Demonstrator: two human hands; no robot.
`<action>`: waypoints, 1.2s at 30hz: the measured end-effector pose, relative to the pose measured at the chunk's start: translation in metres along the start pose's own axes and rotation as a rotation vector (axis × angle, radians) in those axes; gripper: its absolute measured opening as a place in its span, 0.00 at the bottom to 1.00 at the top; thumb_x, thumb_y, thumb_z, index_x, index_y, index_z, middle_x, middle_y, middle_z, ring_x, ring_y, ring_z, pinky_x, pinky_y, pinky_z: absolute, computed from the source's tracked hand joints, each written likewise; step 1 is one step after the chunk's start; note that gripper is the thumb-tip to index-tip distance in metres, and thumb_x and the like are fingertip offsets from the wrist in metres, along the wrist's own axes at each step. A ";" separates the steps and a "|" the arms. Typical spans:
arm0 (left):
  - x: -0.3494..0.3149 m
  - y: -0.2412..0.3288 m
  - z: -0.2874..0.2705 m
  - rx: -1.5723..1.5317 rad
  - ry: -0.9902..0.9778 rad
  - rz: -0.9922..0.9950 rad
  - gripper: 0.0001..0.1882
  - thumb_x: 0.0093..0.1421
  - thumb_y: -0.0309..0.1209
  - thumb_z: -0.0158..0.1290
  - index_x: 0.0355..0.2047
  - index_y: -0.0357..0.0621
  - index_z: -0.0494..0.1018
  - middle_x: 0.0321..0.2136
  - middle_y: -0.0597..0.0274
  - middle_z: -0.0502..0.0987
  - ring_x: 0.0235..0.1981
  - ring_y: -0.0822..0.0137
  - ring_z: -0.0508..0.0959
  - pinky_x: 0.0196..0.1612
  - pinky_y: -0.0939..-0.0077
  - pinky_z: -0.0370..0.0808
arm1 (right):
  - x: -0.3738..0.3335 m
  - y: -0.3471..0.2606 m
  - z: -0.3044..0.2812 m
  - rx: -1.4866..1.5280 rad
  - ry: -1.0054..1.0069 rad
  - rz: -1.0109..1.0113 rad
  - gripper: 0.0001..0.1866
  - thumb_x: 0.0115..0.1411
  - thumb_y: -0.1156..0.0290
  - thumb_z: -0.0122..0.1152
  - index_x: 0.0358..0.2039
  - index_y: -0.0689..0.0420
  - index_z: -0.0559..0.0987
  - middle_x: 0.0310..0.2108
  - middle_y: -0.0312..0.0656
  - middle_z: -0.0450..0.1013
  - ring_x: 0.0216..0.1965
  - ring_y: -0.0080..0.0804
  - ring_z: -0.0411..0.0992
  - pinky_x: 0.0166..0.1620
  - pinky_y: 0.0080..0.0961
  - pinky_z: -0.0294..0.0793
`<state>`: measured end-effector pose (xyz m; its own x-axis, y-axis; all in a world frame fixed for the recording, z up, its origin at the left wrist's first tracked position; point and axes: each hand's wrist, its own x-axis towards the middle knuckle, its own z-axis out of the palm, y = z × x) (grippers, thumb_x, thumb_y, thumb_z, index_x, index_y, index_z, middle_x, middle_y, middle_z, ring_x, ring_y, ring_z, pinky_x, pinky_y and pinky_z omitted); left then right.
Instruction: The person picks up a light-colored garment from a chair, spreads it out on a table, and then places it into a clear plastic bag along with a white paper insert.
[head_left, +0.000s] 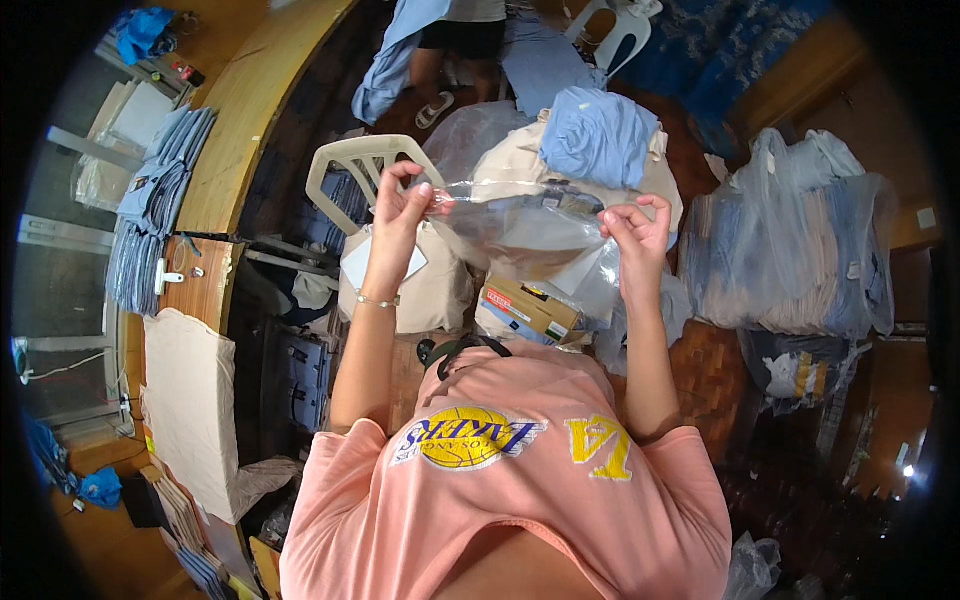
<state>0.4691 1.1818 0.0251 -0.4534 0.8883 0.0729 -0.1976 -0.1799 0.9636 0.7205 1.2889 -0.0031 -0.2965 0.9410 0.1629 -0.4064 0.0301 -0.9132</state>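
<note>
A clear plastic bag (525, 235) is stretched between my two hands at chest height. My left hand (402, 205) pinches one upper corner, and some film bunches at its fingertips. At the opposite corner, my right hand (638, 232) grips the film between thumb and fingers. Through and below the bag I see a brown cardboard box (545, 312) with a red label. A white card (412, 262) lies behind my left wrist, on a cream cloth-covered bundle (440, 290). Beyond the bag, a crumpled light-blue cloth (598, 138) rests on a larger cream bundle (510, 152).
A beige plastic chair (335, 160) stands left of the bundles. Stacked folded garments (770, 260) under clear plastic stand on the right. More packed blue garments (160, 190) sit by a wooden counter (255, 75). Another person's legs (465, 70) show at the back near a white chair (630, 30).
</note>
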 end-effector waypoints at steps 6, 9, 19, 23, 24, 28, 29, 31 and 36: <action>0.009 -0.004 0.005 0.149 -0.035 0.176 0.10 0.59 0.21 0.45 0.37 0.41 0.55 0.24 0.56 0.73 0.25 0.70 0.74 0.30 0.79 0.74 | 0.002 -0.003 -0.017 -0.101 -0.009 -0.005 0.07 0.52 0.81 0.57 0.33 0.63 0.73 0.28 0.37 0.71 0.28 0.21 0.70 0.33 0.17 0.70; 0.011 -0.009 0.012 0.072 0.074 0.289 0.11 0.57 0.18 0.46 0.36 0.40 0.55 0.24 0.56 0.73 0.25 0.70 0.74 0.29 0.81 0.74 | 0.002 -0.012 -0.012 -0.120 0.001 0.017 0.08 0.52 0.81 0.57 0.35 0.65 0.75 0.28 0.36 0.70 0.27 0.21 0.69 0.31 0.16 0.70; 0.008 0.003 -0.007 0.322 0.020 0.129 0.09 0.53 0.20 0.52 0.35 0.31 0.72 0.26 0.62 0.76 0.29 0.75 0.76 0.34 0.85 0.73 | 0.014 -0.019 -0.002 -0.228 -0.068 -0.034 0.15 0.50 0.85 0.55 0.41 0.65 0.75 0.30 0.36 0.68 0.27 0.19 0.69 0.30 0.15 0.71; -0.001 0.012 -0.023 0.359 0.098 0.121 0.11 0.50 0.19 0.54 0.37 0.32 0.74 0.26 0.60 0.77 0.29 0.75 0.77 0.35 0.85 0.73 | 0.026 -0.011 0.014 -0.269 -0.115 -0.044 0.14 0.49 0.86 0.55 0.39 0.66 0.76 0.29 0.36 0.69 0.27 0.20 0.68 0.31 0.15 0.71; -0.006 0.015 -0.030 0.390 0.146 0.126 0.11 0.50 0.19 0.54 0.36 0.32 0.74 0.26 0.60 0.78 0.28 0.75 0.77 0.35 0.86 0.73 | 0.028 -0.009 0.020 -0.277 -0.150 -0.051 0.14 0.49 0.86 0.55 0.39 0.66 0.76 0.29 0.37 0.69 0.27 0.20 0.68 0.31 0.14 0.70; -0.020 0.035 -0.042 0.548 0.304 0.168 0.11 0.49 0.17 0.54 0.35 0.32 0.75 0.26 0.59 0.78 0.28 0.74 0.77 0.34 0.85 0.73 | 0.040 0.001 0.046 -0.281 -0.220 -0.066 0.12 0.49 0.86 0.56 0.37 0.67 0.77 0.28 0.38 0.69 0.27 0.21 0.68 0.31 0.14 0.70; -0.023 0.040 -0.044 0.582 0.342 0.186 0.10 0.49 0.18 0.55 0.34 0.32 0.76 0.26 0.59 0.78 0.28 0.75 0.77 0.34 0.85 0.73 | 0.043 0.002 0.053 -0.283 -0.236 -0.074 0.12 0.49 0.86 0.57 0.36 0.67 0.77 0.28 0.38 0.69 0.27 0.21 0.68 0.31 0.14 0.70; -0.029 0.051 -0.051 0.665 0.412 0.214 0.09 0.48 0.18 0.56 0.31 0.34 0.77 0.25 0.60 0.78 0.26 0.77 0.76 0.33 0.85 0.73 | 0.047 0.006 0.069 -0.244 -0.273 -0.058 0.09 0.49 0.85 0.57 0.34 0.67 0.77 0.29 0.39 0.70 0.26 0.21 0.68 0.30 0.15 0.69; -0.049 0.066 -0.073 0.835 0.528 0.249 0.04 0.47 0.18 0.56 0.26 0.34 0.75 0.29 0.63 0.77 0.29 0.78 0.74 0.36 0.85 0.71 | 0.057 0.021 0.101 -0.265 -0.424 -0.082 0.02 0.51 0.82 0.57 0.27 0.67 0.76 0.31 0.38 0.69 0.28 0.23 0.68 0.33 0.17 0.69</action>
<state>0.4145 1.0957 0.0663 -0.7643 0.5295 0.3680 0.5330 0.1977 0.8227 0.6083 1.3093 0.0248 -0.6199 0.7142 0.3249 -0.2257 0.2343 -0.9456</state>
